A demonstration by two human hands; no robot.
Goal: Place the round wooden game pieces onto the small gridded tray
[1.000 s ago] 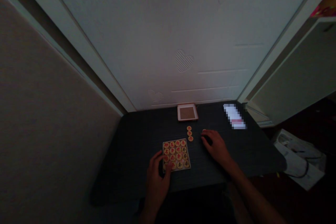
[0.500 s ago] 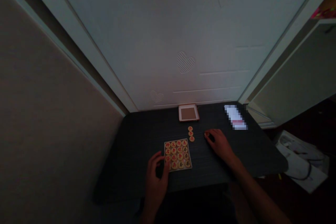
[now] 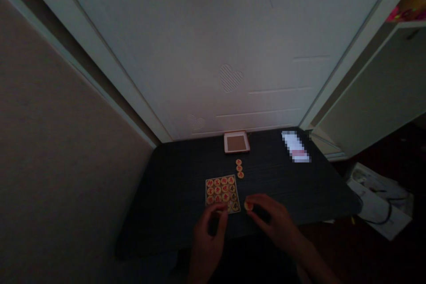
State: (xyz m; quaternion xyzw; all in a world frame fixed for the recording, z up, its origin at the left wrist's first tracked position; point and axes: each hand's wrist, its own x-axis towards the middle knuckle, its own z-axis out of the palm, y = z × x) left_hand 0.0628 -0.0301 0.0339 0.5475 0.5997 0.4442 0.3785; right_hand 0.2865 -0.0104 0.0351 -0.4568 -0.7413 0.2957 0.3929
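A shallow square box (image 3: 237,193) of round Chinese chess pieces lies on the dark table, the pieces set in rows with red or black characters. My right hand (image 3: 274,219) pinches one Chinese chess piece (image 3: 248,205) just right of the box's near corner. Over the box's near edge is my left hand (image 3: 209,233), thumb and index tips drawn together; whatever may be between them is hidden. It covers part of the nearest row. Three loose pieces (image 3: 239,168) stand in a short column beyond the box's far right corner.
The box lid (image 3: 247,143), tray-like with a brown inside, lies at the table's back edge by a pale panel (image 3: 186,53). A blurred-out bright phone-like object (image 3: 296,147) is at back right. A white bag (image 3: 379,204) stands beyond the table's right side.
My right hand has come nearer and left with the piece, from the right of the loose column to beside the box. My left hand has moved right, its fingertips closing together.
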